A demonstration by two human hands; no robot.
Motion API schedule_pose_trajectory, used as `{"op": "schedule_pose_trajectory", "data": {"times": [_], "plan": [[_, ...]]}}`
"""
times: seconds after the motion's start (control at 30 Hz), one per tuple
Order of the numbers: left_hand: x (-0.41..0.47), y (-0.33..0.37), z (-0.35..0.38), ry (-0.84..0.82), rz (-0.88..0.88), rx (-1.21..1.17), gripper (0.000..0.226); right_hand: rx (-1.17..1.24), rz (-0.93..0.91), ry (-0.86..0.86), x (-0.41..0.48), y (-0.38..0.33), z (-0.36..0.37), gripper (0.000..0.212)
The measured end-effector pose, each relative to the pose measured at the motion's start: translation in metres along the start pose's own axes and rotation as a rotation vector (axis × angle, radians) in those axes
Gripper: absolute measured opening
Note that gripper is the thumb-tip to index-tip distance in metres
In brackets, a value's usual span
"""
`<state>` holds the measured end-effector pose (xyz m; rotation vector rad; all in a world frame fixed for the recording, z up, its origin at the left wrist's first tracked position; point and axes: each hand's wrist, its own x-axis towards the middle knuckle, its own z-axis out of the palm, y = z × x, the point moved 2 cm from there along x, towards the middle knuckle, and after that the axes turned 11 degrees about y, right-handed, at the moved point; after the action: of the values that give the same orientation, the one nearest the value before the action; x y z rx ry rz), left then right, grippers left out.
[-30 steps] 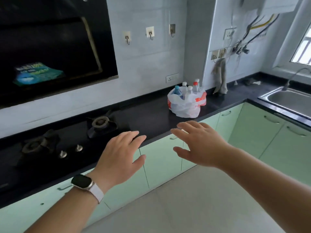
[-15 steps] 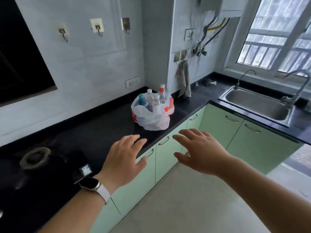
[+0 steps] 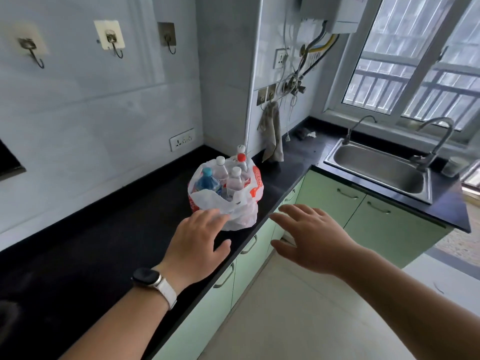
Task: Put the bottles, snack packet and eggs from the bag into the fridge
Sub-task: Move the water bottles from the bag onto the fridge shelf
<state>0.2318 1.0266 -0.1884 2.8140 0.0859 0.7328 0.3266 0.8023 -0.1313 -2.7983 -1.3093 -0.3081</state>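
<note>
A white and red plastic bag [image 3: 242, 211] stands on the black countertop [image 3: 117, 229] near its front edge. Several bottles stick out of it: a blue one [image 3: 206, 181], clear ones with white caps [image 3: 235, 180], and one with a red cap [image 3: 241, 159]. No snack packet, eggs or fridge are visible. My left hand [image 3: 196, 242], with a watch on the wrist, hovers open, its fingertips at the bag's near side. My right hand [image 3: 311, 237] is open, just right of the bag, over the cabinet fronts.
A steel sink [image 3: 379, 167] with two taps sits in the counter at the right under a window. A cloth [image 3: 272, 133] hangs on the wall behind the bag. Green cabinets [image 3: 332, 196] run below the counter. Wall hooks [image 3: 114, 40] are above.
The view has swung right and closer to the bag, and the stove has left the frame. Both open hands now reach the bag; the left fingertips are at its edge.
</note>
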Motion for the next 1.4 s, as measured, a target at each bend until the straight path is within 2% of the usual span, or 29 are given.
{"op": "schedule_pose_trajectory", "data": {"times": [0.23, 0.5, 0.63, 0.9, 1.03, 1.23, 1.4], "plan": [[0.037, -0.018, 0.023, 0.012, -0.094, -0.096, 0.052, 0.075, 0.026, 0.022, 0.045, 0.019, 0.021, 0.06], [0.098, -0.035, 0.065, -0.008, -0.265, -0.152, 0.064, 0.171, -0.025, 0.016, 0.13, 0.074, 0.069, 0.059], [0.135, -0.033, 0.095, -0.011, -0.387, -0.188, 0.05, 0.253, -0.035, -0.001, 0.176, 0.114, 0.096, 0.058], [0.161, -0.025, 0.159, 0.007, -0.647, -0.055, 0.051, 0.35, -0.18, -0.119, 0.245, 0.162, 0.155, 0.06], [0.151, -0.027, 0.186, -0.04, -0.614, 0.093, 0.069, 0.351, -0.197, -0.162, 0.266, 0.167, 0.192, 0.064], [0.128, -0.028, 0.217, -0.002, -0.732, 0.083, 0.06, 0.407, -0.122, -0.222, 0.268, 0.161, 0.237, 0.075], [0.118, -0.027, 0.241, -0.019, -0.658, -0.004, 0.044, 0.422, -0.058, -0.286, 0.261, 0.161, 0.273, 0.08]]}}
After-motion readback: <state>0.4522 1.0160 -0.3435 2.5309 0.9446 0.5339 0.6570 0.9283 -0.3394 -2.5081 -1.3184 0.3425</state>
